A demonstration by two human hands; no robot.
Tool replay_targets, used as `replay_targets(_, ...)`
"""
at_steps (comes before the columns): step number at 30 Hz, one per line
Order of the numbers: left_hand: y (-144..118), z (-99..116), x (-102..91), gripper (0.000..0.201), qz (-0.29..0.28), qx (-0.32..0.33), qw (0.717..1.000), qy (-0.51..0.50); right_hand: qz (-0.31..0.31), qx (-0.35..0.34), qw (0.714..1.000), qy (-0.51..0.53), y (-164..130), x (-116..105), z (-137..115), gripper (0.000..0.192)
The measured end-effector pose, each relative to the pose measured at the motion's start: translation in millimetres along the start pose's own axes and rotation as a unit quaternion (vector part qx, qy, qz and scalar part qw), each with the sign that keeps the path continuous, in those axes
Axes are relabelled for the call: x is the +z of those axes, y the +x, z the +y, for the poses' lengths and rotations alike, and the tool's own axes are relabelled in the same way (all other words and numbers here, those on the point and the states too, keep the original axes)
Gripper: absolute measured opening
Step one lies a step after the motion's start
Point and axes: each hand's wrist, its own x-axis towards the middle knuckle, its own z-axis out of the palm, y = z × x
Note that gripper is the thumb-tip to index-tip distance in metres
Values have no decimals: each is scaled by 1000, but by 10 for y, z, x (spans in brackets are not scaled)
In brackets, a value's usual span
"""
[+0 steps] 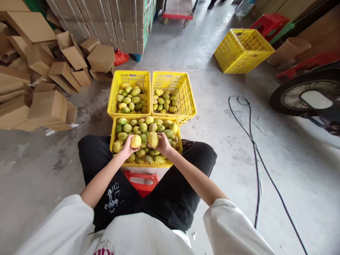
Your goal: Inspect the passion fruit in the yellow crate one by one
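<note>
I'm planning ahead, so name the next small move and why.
Probably carry the yellow-green fruit in the right hand to the far right crate: that crate shows bare space, the near crate is well filled, and the left hand holds a yellow fruit.

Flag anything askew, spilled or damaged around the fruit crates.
Cardboard boxes at left lie in a jumbled heap, tipped at odd angles. A black cable or hose sprawls loosely across the floor at right, possibly a trip risk. No spilled fruit shows around the yellow crates.
</note>
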Motion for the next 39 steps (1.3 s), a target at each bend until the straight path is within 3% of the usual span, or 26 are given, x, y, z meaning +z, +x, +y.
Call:
replay_targets(3,-68,16,40,24,63,5,998,-4,-8,-6,1000,4,-28,-71,1,48)
replay_targets(5,-117,32,66,23,68,3,998,-10,-4,-8,1000,5,-47,-118,-4,50)
replay_targets(13,-101,4,34,23,53,-6,997,-62,-20,-15,999,-35,17,-185,16,40)
replay_targets(17,-100,-34,85,30,17,42,996,-80,-77,-49,993,-80,69,-159,73,34)
replay_targets(20,-114,-55,140,19,8,67,995,-79,-102,-78,988,-83,85,-157,89,32)
replay_targets(23,-121,-65,162,10,3,75,995,-61,-96,-84,988,-84,92,-192,72,32)
replay_targets(29,-154,-61,156,9,-10,63,998,-29,-67,-58,993,-80,99,-248,42,34)
replay_targets(39,-136,-69,124,5,-6,70,997,-25,-70,-36,990,-117,42,-193,58,29)
